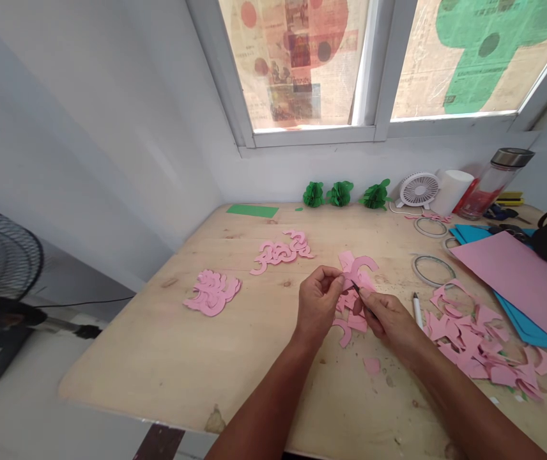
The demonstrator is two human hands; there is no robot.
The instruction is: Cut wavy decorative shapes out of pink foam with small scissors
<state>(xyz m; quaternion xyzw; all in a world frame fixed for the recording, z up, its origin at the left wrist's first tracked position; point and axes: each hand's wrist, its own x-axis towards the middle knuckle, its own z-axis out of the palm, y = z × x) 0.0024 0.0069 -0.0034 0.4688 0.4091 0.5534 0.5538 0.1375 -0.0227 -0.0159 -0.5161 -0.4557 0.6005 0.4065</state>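
My left hand is closed, thumb and fingers pinching a curved piece of pink paper. In my right hand is a pair of dark scissors; the slim blades point at the paper by my left fingertips, and the handles are mostly hidden in my grip. Beneath both hands lie several pink paper pieces, among them a cut arc. To the left are a loose group of cut pink curls and a stack of scalloped pink shapes.
Pink scraps, a white marker, tape rolls and pink sheets over blue ones lie on the right. Green paper ornaments, a small fan and a bottle line the wall. A floor fan stands left.
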